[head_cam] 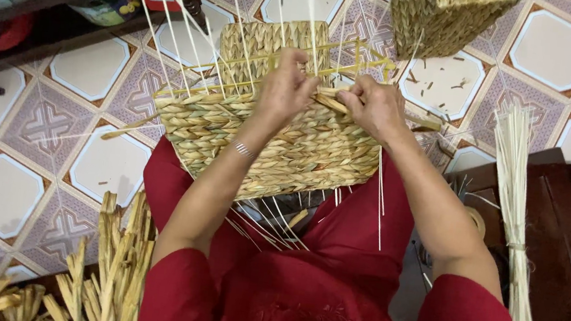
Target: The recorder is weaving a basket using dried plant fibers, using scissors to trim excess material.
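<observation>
Here we see the half-woven tan straw basket [266,144] resting on a red-clad lap, thin pale upright ribs [171,33] fanning from it. The left hand [285,89] and right hand [376,106] both pinch a flat straw strand [331,103] at its rim, above the patterned tile floor [85,159].

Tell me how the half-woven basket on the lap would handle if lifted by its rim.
The half-woven basket probably feels light for its size, being dry plaited straw. Its woven wall likely flexes a little, since the top is unfinished where the left hand and right hand work a strand. The thin pale stakes sticking out look springy and may snag or snap.
</observation>
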